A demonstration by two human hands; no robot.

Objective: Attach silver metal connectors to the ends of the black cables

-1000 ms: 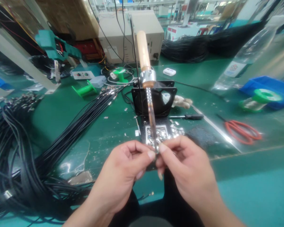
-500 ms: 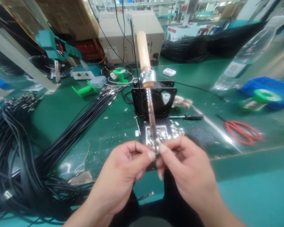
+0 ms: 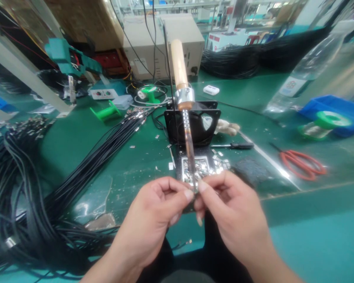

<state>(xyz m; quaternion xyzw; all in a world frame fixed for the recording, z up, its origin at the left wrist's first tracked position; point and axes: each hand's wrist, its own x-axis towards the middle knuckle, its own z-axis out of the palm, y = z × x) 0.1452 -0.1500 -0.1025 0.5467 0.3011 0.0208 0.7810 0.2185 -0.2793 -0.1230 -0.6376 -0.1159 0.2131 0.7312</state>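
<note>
A soldering iron (image 3: pixel 183 86) with a wooden handle hangs tip down from a stand, its tip between my two hands. My left hand (image 3: pixel 162 208) is closed in a pinch just left of the tip. On the right, my right hand (image 3: pixel 230 208) pinches too, thumb against fingers. What either hand holds is small and mostly hidden by the fingers. Small metal pieces (image 3: pixel 202 165) lie in a tray just beyond my fingertips, with several more scattered beside it. Behind the iron stands a black fan frame (image 3: pixel 191 127).
Bundles of black cables (image 3: pixel 20 196) cover the left side. A screwdriver (image 3: pixel 238 146), red-handled pliers or scissors (image 3: pixel 303 163), a solder spool (image 3: pixel 324 124), a blue bin (image 3: pixel 342 110) and a plastic bottle (image 3: pixel 303 74) stand or lie at right. A green spool (image 3: pixel 106 112) is at left.
Both hands keep nearly the same place and pinch at the iron's tip. Nothing else has visibly moved.
</note>
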